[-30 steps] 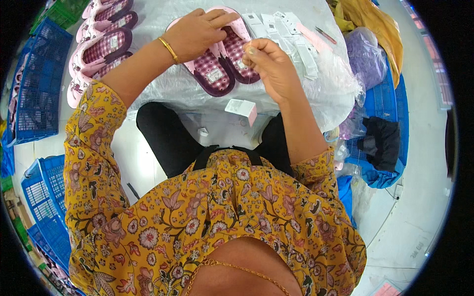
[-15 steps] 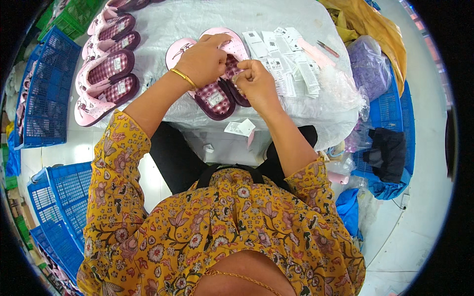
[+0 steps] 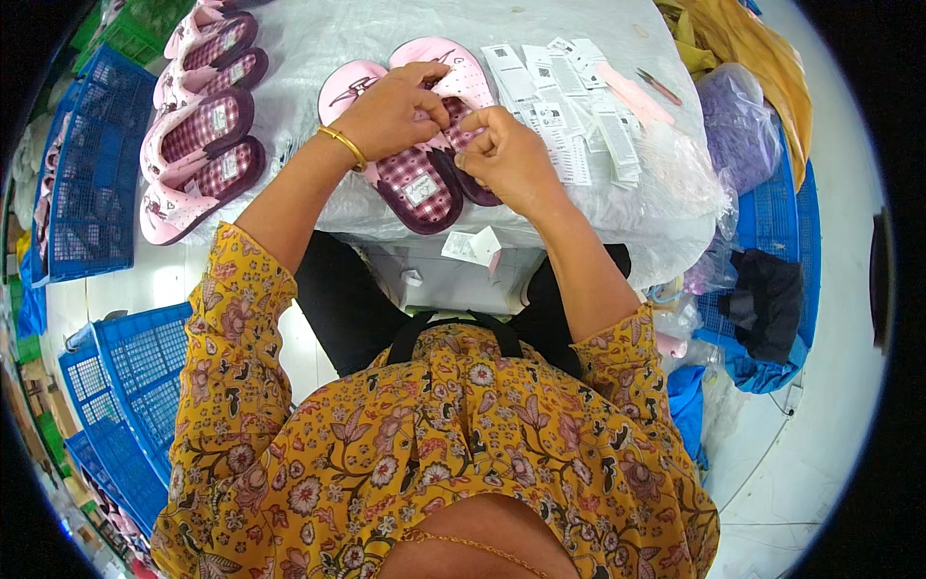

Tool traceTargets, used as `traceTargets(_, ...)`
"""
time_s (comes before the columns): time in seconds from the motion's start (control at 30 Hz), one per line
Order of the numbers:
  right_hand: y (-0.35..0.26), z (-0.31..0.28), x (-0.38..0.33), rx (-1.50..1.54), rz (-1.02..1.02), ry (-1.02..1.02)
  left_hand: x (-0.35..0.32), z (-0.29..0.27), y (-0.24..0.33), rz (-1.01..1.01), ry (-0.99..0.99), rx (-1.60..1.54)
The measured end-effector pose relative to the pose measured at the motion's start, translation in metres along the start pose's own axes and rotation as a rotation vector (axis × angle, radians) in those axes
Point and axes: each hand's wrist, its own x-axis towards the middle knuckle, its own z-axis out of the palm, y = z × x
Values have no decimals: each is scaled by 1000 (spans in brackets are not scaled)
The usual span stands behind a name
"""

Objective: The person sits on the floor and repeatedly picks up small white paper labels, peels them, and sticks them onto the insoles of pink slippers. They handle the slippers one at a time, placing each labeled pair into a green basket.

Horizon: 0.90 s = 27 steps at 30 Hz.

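A pair of pink slippers with dark maroon edges lies side by side on the white-covered table in front of me. The left slipper [image 3: 419,188] shows a checked insole with a white label; my hands partly cover the right slipper [image 3: 473,82]. Over the pair, my left hand [image 3: 400,116] is closed, its index finger reaching onto the right slipper's pink strap. My right hand [image 3: 511,159] is pinched just above the right slipper's insole. What either hand's fingers hold, if anything, is too small to make out.
Several matching slippers [image 3: 207,125] line the table's left side. Printed paper tags [image 3: 569,106] and small snips [image 3: 659,87] lie right of the pair. White tags [image 3: 471,247] rest at the near edge. Blue crates [image 3: 92,164] stand left, and a purple bag [image 3: 738,125] sits right.
The whole view has shifted slightly. My hands stay over the slippers, and the right hand has drawn a little rightward, away from the left. The fingers remain closed.
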Motion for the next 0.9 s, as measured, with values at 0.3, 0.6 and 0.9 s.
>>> traceTargets(0.3, 2, 3, 7, -73, 1, 17, -1, 2, 2, 14, 10, 30)
traceTargets(0.6, 3, 11, 13, -177, -41, 124, 0, 6, 3, 109, 61, 160)
traceTargets(0.9, -2, 10, 5, -138, -23, 176, 7, 5, 20, 72, 2, 439)
